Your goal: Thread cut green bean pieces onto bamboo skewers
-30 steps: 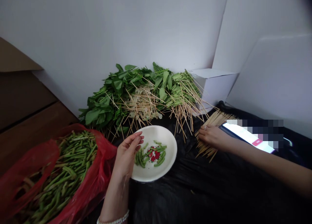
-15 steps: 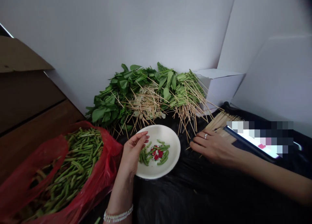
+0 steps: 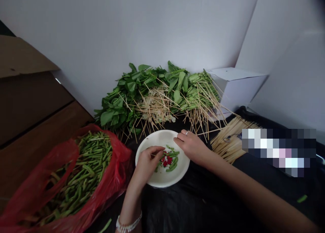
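My left hand [image 3: 149,162] reaches into a white bowl [image 3: 181,168] with a red flower print on its bottom. Its thumb and fingers pinch at the cut green bean pieces [image 3: 173,162], seemingly closed on one, though the fingertips cover part of it. At the bowl's upper right rim is my right hand [image 3: 191,146], its fingers curled and a ring on one. Whatever it may hold is hidden. To its right lies a spread of bare bamboo skewers [image 3: 230,136].
A red plastic bag [image 3: 122,165] full of green beans stands at the left. Behind the bowl are leafy greens [image 3: 114,104] and skewered bean bundles [image 3: 200,94], sticks pointing forward. A white box [image 3: 241,86] stands at the back right, a blurred-out device [image 3: 276,152] nearer.
My right hand has moved left from the skewers to the bowl's rim. My left hand has gone from above the bowl's left side down to the bean pieces. The view has shifted slightly.
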